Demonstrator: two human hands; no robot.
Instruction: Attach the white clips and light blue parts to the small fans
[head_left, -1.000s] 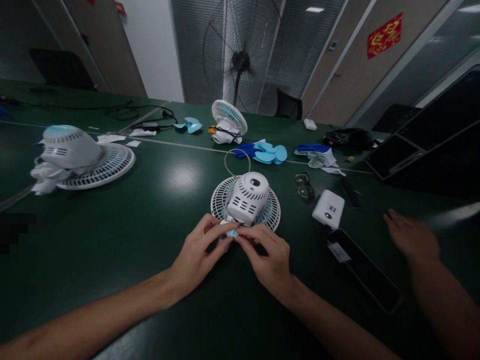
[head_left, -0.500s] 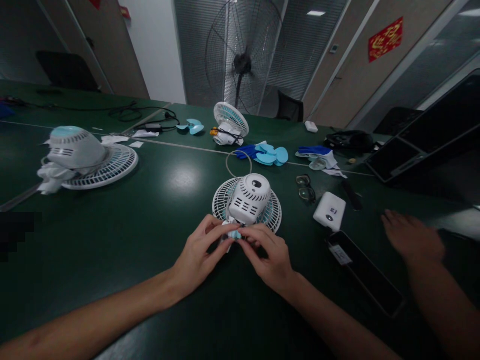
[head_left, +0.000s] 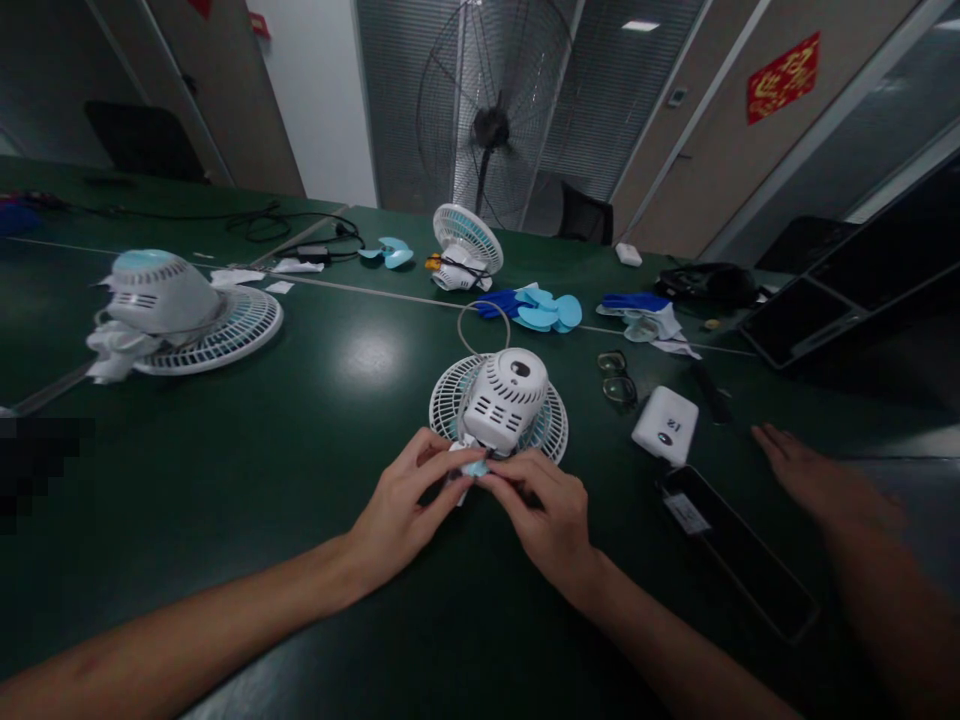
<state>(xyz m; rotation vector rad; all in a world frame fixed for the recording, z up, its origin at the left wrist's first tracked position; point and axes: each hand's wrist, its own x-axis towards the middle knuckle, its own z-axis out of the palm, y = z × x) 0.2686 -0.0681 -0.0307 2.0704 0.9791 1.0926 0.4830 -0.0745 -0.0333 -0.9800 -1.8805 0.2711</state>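
A small white fan [head_left: 504,400] lies face down on its round grille [head_left: 556,425], with the motor housing on top. At its near side, my left hand [head_left: 411,492] and my right hand [head_left: 547,510] meet, thumbs and forefingers pinched on a small light-blue piece [head_left: 475,468]. The piece sits by the fan's white base joint, and my fingertips cover much of it. A thin pale cable [head_left: 484,305] loops up behind the fan.
Another white fan [head_left: 161,300] lies face down at left; a third [head_left: 465,250] stands farther back. Light-blue fan blades [head_left: 551,312], gloves [head_left: 641,312], glasses [head_left: 617,378], a white box [head_left: 666,425] and a black power bank-like slab [head_left: 739,550] lie around. Another person's hand [head_left: 810,480] rests at right.
The view has shifted slightly, so the scene sits a little farther right. My hands stay pinched at the light-blue piece. The other person's hand at right has moved slightly left.
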